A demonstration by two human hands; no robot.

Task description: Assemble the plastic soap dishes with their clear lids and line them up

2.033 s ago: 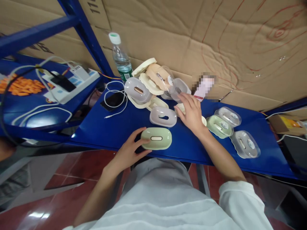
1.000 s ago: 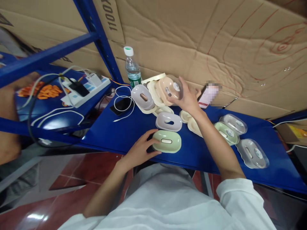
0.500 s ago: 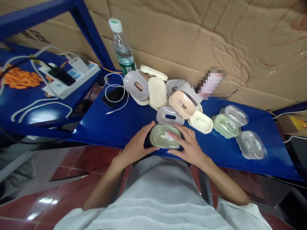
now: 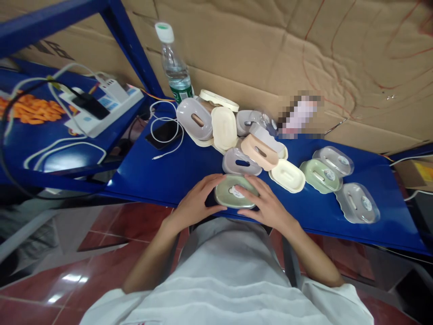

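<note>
A green oval soap box [image 4: 225, 194] under a clear cover is at the table's front edge, close to my body. My left hand [image 4: 198, 198] grips its left end, thumb at the near side and fingers at the far side. My right hand [image 4: 270, 201] holds the right end, with fingertips on the top by a round white sticker [image 4: 237, 192]. Just behind is a grey slotted shell [image 4: 230, 163]. A peach slotted shell [image 4: 253, 149] and a cream ridged tray [image 4: 287, 175] lie behind and to the right. The underside of the green box is hidden.
Several more grey shells [image 4: 189, 115] and cream trays [image 4: 224, 128] are heaped at the back, beside a water bottle [image 4: 177, 72]. Covered boxes, including a green one [image 4: 316, 177], stand at right. A white cable [image 4: 169, 118] lies over a dark phone [image 4: 162, 136] at left.
The view has shifted slightly. On the green box, the sticker sits further left and hides more of the cream piece in the slot. Both hands keep their grip.
</note>
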